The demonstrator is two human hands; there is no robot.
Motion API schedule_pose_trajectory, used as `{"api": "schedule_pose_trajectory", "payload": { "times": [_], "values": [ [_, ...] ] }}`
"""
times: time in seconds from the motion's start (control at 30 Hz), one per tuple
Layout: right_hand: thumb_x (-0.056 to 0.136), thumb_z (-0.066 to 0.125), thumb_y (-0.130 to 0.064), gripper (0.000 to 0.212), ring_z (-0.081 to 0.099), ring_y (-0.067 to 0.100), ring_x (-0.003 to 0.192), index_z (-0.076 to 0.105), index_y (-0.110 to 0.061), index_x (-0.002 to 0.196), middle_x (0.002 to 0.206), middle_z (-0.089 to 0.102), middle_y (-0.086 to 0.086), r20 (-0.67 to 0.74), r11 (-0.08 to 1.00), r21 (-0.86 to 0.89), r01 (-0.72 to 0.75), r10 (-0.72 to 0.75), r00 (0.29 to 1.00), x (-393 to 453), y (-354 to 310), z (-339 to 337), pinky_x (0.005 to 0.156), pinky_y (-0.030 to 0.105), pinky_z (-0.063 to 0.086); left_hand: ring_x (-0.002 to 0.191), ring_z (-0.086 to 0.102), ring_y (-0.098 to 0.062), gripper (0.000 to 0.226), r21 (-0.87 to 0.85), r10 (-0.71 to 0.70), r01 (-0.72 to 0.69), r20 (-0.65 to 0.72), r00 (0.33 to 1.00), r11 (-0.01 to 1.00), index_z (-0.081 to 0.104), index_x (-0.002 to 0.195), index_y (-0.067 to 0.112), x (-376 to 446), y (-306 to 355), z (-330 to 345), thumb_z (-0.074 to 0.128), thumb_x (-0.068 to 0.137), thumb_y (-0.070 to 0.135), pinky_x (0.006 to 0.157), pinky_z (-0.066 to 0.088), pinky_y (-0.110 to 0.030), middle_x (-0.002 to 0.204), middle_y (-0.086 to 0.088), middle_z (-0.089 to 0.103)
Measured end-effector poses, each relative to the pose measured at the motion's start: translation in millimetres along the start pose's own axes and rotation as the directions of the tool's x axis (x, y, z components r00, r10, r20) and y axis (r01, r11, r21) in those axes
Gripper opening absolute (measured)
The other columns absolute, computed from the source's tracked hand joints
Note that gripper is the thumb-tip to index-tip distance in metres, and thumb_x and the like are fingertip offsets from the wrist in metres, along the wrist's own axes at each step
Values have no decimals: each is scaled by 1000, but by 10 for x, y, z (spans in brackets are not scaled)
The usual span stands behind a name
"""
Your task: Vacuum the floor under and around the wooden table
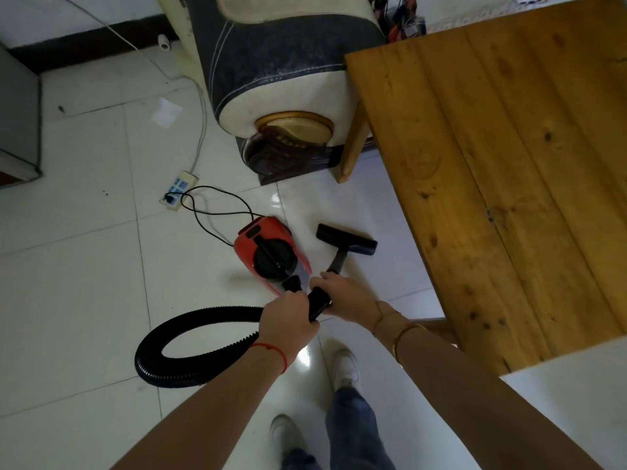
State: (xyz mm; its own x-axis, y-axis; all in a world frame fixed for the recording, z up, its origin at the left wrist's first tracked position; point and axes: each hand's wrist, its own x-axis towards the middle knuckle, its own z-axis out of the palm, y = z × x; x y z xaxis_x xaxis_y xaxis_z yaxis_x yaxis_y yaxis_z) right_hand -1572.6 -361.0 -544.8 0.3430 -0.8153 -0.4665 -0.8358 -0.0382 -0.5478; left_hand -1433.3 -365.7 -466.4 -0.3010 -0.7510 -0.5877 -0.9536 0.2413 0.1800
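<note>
A small red and black vacuum cleaner point(268, 254) sits on the white tiled floor point(84, 283) left of the wooden table point(502, 164). Its ribbed black hose point(190, 347) loops to the left and comes back to my hands. My left hand point(288, 317) is closed around the hose. My right hand point(342, 295) grips the black wand point(336, 264) just ahead of it. The flat black floor nozzle point(346, 239) rests on the tiles close to the table's left edge.
A white power strip point(178, 191) lies on the floor with the vacuum's black cord point(210, 215) plugged in. A padded sofa arm point(281, 72) stands beside a table leg point(353, 147). A grey cabinet point(18, 120) is at the left. My feet point(346, 368) stand below.
</note>
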Motion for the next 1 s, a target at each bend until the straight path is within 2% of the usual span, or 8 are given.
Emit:
{"api": "schedule_pose_trajectory", "payload": {
  "times": [0.13,0.27,0.47,0.57,0.7,0.87,1.0],
  "values": [
    [83,67,-17,32,57,30,91,53,-9,111,106,55,14,14,1000,28,8,-8,1000,-203,-225,304,75,34,48,70,54,-14,18,14,23,-23,11,1000,1000,56,97,16,-352,-154,138,57,82,25,60,41,-23,86,1,57],
    [84,65,-18,35,57,30,95,53,-8,115,110,55,15,-7,1000,16,10,-10,1000,-335,-391,480,76,32,44,68,56,-13,21,12,16,-16,39,999,1000,59,101,17,-547,-257,244,59,82,26,57,41,-22,87,2,63],
    [84,65,-18,33,57,29,94,54,-8,113,108,56,14,-13,1000,15,21,-21,1000,-323,-433,522,74,28,41,76,62,-17,22,-3,7,-7,28,1000,1000,58,103,16,-606,-300,258,58,83,25,59,43,-23,91,1,64],
    [83,66,-19,31,58,28,93,55,-9,111,107,58,12,-3,1000,4,30,-30,1000,-231,-407,459,73,30,43,72,60,-15,20,-25,-8,9,7,1000,1000,58,101,17,-534,-301,219,58,82,24,59,42,-23,86,2,62],
    [82,67,-21,29,61,25,92,56,-12,106,106,60,8,-10,996,-38,78,-78,997,-38,-316,247,74,32,49,71,54,-15,16,-6,-28,28,-37,999,1000,54,97,15,-354,-275,121,57,84,24,60,37,-23,79,4,49],
    [85,64,-23,25,62,25,93,57,-11,105,103,63,8,22,988,-90,122,-121,992,311,-154,-101,79,37,52,79,63,-17,19,-31,-76,74,-77,994,997,55,98,16,17,-189,-56,57,86,31,63,42,-24,89,1,61],
    [85,65,-20,29,60,26,96,57,-10,111,107,60,11,61,986,-84,145,-140,988,606,29,-369,83,37,52,74,58,-16,24,-68,-129,123,-85,988,990,56,102,15,361,-103,-181,59,85,31,64,44,-25,86,1,56]
  ]
}}
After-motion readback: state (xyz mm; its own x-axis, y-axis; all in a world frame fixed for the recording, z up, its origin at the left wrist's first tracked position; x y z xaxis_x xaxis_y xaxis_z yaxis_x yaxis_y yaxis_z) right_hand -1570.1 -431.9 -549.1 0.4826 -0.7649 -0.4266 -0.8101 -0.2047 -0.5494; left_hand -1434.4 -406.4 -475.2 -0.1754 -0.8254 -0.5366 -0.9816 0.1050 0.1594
